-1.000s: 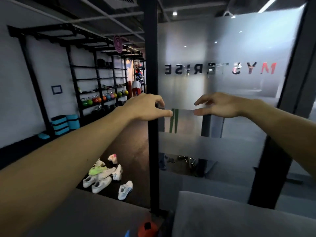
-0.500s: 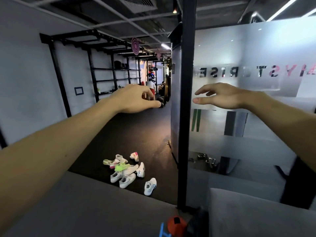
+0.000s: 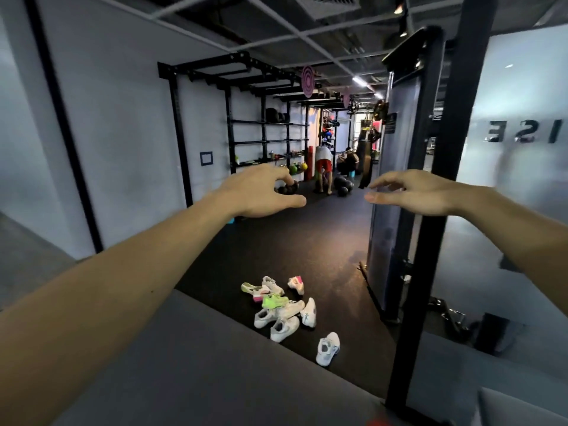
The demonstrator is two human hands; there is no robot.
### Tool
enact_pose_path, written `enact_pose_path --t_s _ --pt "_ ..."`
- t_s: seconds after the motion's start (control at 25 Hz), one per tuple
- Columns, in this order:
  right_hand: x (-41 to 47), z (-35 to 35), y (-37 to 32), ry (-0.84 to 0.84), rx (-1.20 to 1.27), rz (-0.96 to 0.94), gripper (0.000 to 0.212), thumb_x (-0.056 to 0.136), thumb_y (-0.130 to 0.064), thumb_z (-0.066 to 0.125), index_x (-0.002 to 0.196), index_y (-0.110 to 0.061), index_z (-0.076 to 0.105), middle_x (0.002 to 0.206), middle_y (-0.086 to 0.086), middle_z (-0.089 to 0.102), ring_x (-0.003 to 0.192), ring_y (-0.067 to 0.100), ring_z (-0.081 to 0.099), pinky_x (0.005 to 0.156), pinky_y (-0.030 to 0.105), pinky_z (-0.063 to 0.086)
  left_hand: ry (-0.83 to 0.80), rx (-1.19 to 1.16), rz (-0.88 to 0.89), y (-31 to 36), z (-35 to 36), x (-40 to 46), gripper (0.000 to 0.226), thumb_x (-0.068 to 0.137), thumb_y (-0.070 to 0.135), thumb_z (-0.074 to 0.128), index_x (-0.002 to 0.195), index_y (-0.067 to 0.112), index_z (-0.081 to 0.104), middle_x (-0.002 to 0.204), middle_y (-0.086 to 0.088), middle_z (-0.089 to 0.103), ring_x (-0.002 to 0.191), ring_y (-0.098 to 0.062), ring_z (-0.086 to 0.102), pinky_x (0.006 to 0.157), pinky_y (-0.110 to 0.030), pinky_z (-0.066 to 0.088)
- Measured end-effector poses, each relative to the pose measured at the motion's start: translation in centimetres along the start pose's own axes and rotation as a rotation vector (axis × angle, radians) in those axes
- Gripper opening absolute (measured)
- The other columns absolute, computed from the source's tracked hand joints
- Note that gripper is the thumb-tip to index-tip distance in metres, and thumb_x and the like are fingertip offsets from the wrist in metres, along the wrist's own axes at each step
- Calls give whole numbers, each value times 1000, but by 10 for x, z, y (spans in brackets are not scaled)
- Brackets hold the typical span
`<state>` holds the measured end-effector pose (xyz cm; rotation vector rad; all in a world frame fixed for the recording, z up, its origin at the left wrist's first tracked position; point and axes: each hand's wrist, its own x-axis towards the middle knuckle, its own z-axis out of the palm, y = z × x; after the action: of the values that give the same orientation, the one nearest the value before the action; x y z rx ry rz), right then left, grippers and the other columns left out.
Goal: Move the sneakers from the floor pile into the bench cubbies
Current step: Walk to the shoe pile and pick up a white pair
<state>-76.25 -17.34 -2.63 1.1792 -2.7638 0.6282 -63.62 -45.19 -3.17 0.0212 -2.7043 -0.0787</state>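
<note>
On the dark floor (image 3: 307,241) ahead lies the sneaker pile (image 3: 284,309); above it, left hand (image 3: 261,195) and right hand (image 3: 412,195) hover with loosely curled fingers, holding nothing.

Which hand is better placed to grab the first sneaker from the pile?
Left, marginally. Both hands, left hand and right hand, hover empty, far above the sneaker pile, which lies nearer the left side; the black post crowds the right.

The room is dim, lit by ceiling strips (image 3: 359,79) far down the hall and pale daylight through the frosted glass (image 3: 519,167) at right. A warm patch glows on the floor (image 3: 335,256). Wide-angle bending curves the edges; the near foreground is soft.
</note>
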Motion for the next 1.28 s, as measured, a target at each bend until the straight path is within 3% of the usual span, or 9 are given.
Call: enact_pose_path --t_s 0.16,0.4,0.68,0.88,1.08,1.28 --pt "87 22 -1 39 25 -31 74 67 -80 45 127 -36 51 126 -5 52 117 14 45 90 28 31 -22 -7 -14 -62 22 53 64 76 77 47 125 35 51 132 2 51 112 -17 49 92 -44 45" --pt "226 51 13 38 20 -6 76 69 -81 42 129 -36 49 138 -1 47 122 18 43 92 31 32 -74 -27 21 -153 67 158 66 76 77 46 128 35 50 133 5 52 116 -16 49 95 -41 44" --pt "361 101 47 19 23 74 77 71 -76 43 132 -29 48 141 0 44 125 19 43 100 34 33 -113 -79 71 -243 145 275 65 77 75 48 128 36 50 136 3 49 118 -18 49 88 -35 43" --pt "470 124 85 46 -10 179 80 71 -76 39 135 -29 45 143 0 43 127 19 40 95 30 28 -163 -101 168 -307 201 387 67 75 78 47 128 37 49 136 3 49 120 -20 48 94 -44 45" --pt "573 143 130 67 -23 252 75 75 -77 40 135 -31 44 143 -1 44 127 18 40 100 35 29 -189 -126 225 -356 260 493 69 74 78 48 129 36 48 138 2 48 120 -21 48 93 -44 45" --pt "663 163 192 79 -43 265 69 83 -68 42 136 -25 45 143 1 44 128 20 40 95 32 26 -200 -141 243 -392 317 586 70 71 80 48 127 38 49 140 2 47 122 -21 47 96 -46 44"
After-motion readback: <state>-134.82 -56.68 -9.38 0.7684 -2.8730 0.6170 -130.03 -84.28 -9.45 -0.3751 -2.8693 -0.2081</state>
